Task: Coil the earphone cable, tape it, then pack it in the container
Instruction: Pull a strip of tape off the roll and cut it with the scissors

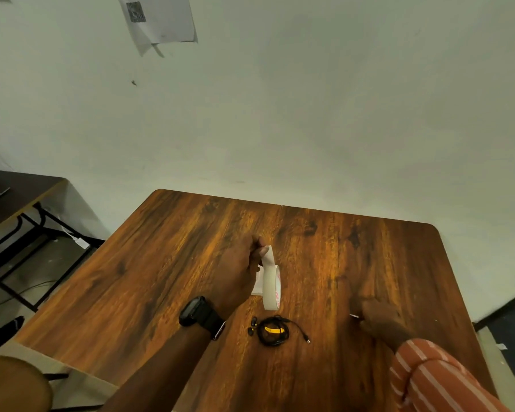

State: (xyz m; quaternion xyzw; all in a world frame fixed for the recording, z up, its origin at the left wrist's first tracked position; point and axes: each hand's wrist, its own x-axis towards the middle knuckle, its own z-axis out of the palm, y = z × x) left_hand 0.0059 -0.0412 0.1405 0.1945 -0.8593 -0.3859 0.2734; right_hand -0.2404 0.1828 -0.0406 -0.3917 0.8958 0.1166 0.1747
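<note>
A black earphone cable (272, 331) lies coiled on the wooden table (161, 278), bound by a yellow strip, with its earbuds at the left and its plug trailing to the right. Just beyond it my left hand (238, 272), with a black watch on the wrist, holds a roll of white tape (271, 288) upright and pinches its loose end above the roll. To the right my right hand (381, 319) rests near the table surface, fingers curled, with a small white piece at its fingertips. No container is in view.
A pale wall rises right behind the table's far edge, with a paper sheet (161, 19) hanging on it. A dark desk (15, 197) with a black frame stands at the left. A round brown stool (9, 382) sits at the bottom left.
</note>
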